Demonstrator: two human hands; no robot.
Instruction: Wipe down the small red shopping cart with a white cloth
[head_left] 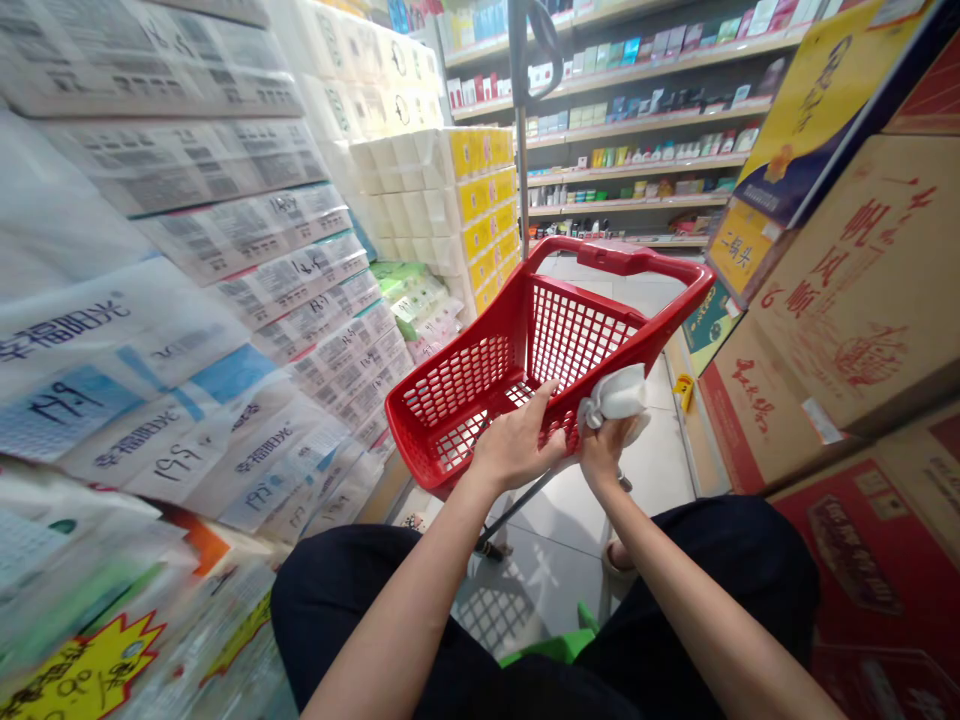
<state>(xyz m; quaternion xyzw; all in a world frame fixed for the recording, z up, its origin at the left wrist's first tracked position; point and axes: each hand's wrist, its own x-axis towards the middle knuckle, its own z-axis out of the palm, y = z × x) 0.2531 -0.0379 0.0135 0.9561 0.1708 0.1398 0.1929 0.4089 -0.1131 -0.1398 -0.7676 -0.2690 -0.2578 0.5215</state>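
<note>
A red plastic shopping cart [469,365] with mesh walls stands in front of me, its handle [622,255] at the far side. My left hand [517,440] lies against the cart's near rim, fingers stretched out and the thumb apart. In my right hand [604,450] is a crumpled white cloth [621,392], closed in the fingers by the cart's right side. The cloth covers part of these fingers. Inside, the cart's visible floor is bare mesh. Thin metal legs with dark wheels show below it.
Stacked paper packs [277,260] with handwritten prices rise at left. Yellow-and-white tissue packs [480,215] stand behind them. Cardboard cartons [840,290] line the right side. A metal pole [520,130] stands before stocked shelves [637,120]. Under me is something green [551,648].
</note>
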